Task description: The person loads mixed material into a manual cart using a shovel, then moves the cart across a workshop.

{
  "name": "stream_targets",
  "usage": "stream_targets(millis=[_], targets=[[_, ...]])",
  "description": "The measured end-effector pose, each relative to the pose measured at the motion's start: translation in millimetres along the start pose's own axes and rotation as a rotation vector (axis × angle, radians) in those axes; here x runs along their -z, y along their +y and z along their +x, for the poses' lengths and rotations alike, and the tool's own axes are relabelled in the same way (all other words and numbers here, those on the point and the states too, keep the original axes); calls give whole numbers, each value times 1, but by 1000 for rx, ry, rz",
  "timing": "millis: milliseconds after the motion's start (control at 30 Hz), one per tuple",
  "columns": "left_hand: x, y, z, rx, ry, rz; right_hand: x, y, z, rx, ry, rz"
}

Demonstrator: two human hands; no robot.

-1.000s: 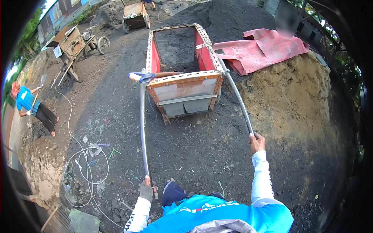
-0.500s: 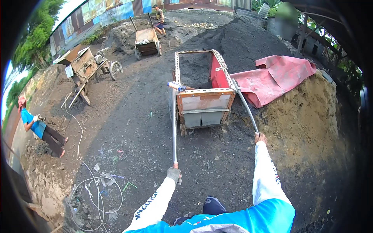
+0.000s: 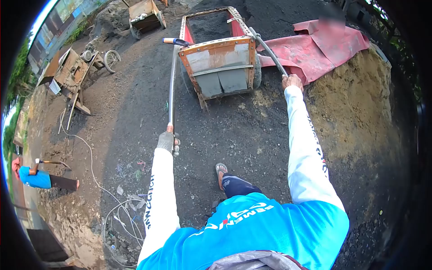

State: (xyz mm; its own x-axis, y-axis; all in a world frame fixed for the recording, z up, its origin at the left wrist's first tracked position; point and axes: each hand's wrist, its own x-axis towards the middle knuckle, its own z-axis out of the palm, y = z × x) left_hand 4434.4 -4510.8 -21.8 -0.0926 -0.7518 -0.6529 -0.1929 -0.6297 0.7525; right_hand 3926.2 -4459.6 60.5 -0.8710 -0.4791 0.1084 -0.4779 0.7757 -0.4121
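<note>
Wearing a grey glove with bare fingertips, my left hand (image 3: 168,140) is wrapped round the end of the left metal handle (image 3: 173,90). My right hand (image 3: 293,83) grips the right metal handle (image 3: 272,53) near its end. Both handles run forward to a cart (image 3: 220,63) with a rusty, riveted frame, grey end panel and red inner side. Dark, sand-like material (image 3: 211,27) is visible inside it. A tool's blue handle grip (image 3: 173,41) sticks out over the cart's near left corner; its other end is hidden. My arms are stretched forward.
A red tarp (image 3: 319,51) covers part of a tan sand pile (image 3: 355,94) on the right. To the left stand a wooden machine (image 3: 72,72) with wheels, another cart (image 3: 144,15), and a person (image 3: 38,177) holding a long-handled tool. A loose cable (image 3: 92,162) lies on the ground.
The view has tilted down, so the cart and both hands appear higher and my sandalled foot shows. Both hands keep hold of the handles. The person at left has bent over.
</note>
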Motion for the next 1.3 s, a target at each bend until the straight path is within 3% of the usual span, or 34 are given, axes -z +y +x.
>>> stream_targets(millis=[200,333,467,567,767,1067,1167,1300], targets=[[69,30,46,-264,128,149,-9,-53,-55,3,-24,-39],[125,-2,87,-453,221,150,-21,-63,-121,37,-87,2],[170,3,71,-306,206,197,-43,-67,-188,-4,-101,41],[202,-10,80,-374,174,238,-53,-67,-236,-70,-64,28],[254,-37,80,-146,94,242,-103,-46,-295,-105,-18,123],[253,-144,125,150,-137,461,-199,64,-339,-94,7,154],[243,-173,150,270,-83,540,-231,88,-346,-150,-38,188],[260,-269,226,239,-47,757,-240,91,-387,-357,-159,5]])
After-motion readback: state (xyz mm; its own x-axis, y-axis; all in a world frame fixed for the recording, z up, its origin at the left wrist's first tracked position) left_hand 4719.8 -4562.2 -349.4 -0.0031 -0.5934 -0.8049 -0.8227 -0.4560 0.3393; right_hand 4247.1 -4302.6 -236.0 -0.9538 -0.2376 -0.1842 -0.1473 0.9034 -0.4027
